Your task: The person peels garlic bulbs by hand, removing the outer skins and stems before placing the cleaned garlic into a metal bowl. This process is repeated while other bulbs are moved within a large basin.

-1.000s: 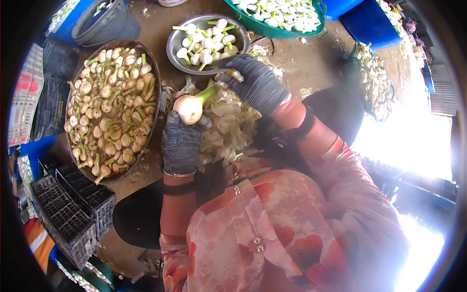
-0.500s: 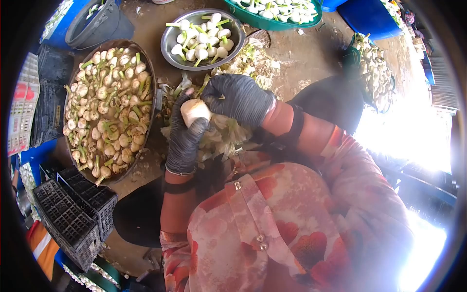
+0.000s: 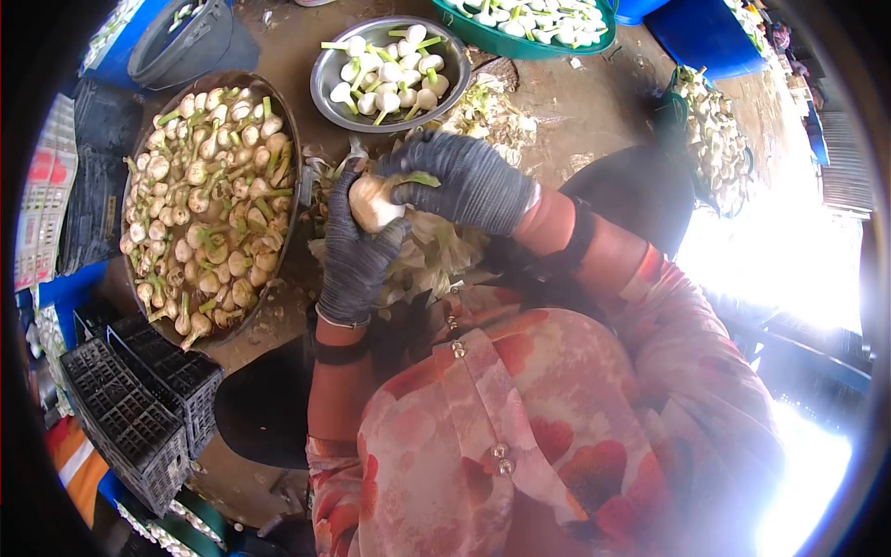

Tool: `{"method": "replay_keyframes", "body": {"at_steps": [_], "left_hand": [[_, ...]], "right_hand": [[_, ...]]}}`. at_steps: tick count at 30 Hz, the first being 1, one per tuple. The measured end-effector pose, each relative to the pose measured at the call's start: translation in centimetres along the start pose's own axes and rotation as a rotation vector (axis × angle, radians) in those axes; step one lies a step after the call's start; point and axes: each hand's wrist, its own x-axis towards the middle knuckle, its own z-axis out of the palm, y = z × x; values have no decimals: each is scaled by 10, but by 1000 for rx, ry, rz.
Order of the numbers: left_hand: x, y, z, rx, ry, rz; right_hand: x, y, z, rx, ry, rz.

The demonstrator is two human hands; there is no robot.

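- Bulb: pale, with a short green stem pointing right; held at mid-scene above the lap, clasped between both gloved hands.
- Left hand: dark glove, fingers curled up around the bulb's near and left side, gripping it.
- Right hand: dark glove, closed over the bulb's far and right side, fingertips at the stem.
- Peelings: loose pale heap directly below the hands, spreading right and far.
- Round tray: left of the hands, heaped with unpeeled bulbs; its right rim lies just beside the left hand.
- Metal bowl: far of the hands, holding white cleaned bulbs; near rim close to the right hand's knuckles.
- Green basin: farther still, also filled.
- Bare ground: open patch to the far right.
- Black crates: near left, well apart.
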Motion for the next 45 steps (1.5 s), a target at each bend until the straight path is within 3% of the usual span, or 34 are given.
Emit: {"method": "replay_keyframes", "body": {"at_steps": [1, 4, 5, 6, 8, 11, 14, 15, 18, 19, 22, 25, 28, 34, 35, 38, 39, 41, 45], "left_hand": [[1, 1, -2, 58, -23, 12], [-6, 19, -2, 178, -117, 54], [-9, 25, -2, 208, -155, 67], [-9, 17, -3, 127, -168, 81], [-8, 6, -4, -51, -133, 89], [-9, 17, 1, -246, 19, 58], [-7, 12, -2, -304, 25, 28], [-6, 10, -2, -293, 23, 14], [-3, 5, 0, -176, 73, -48], [-1, 5, -3, -142, 41, -183], [-2, -8, -3, -78, 63, -173], [-3, -6, 0, 150, 51, 88], [-6, 10, 8, 125, 93, 46], [-7, 8, 3, -24, 47, 53], [-6, 5, 3, -136, 53, 71], [-3, 11, -2, -114, 58, 18], [-3, 7, 0, -184, 66, -16], [-3, -4, 5, -323, 73, -85], [-8, 4, 3, -124, 27, -81]], "right_hand": [[-1, 1, 4, 167, -32, 95], [4, 12, 7, 282, -22, 405], [7, 19, 7, 165, 56, 393], [10, 26, 1, 8, -7, 545], [8, 50, 1, -6, 25, 680], [-1, 42, 1, 393, 7, 451], [6, -3, -20, 318, -416, 499], [-5, 25, -4, 70, -400, 177], [-6, -3, -2, -39, -250, 316], [-8, -6, 0, -128, -182, 211], [-15, 2, 14, 20, -63, 285], [-18, 2, 17, 248, -36, 503], [-16, -4, 8, 142, -62, 449], [-5, 43, -1, 138, -76, 707], [-7, 42, -3, 62, -52, 654], [-6, 20, -8, 282, -11, 276], [-3, 6, -14, 174, -72, 193], [-4, -4, -12, -7, -112, 174], [-4, -18, -9, -212, -148, 217]]}}
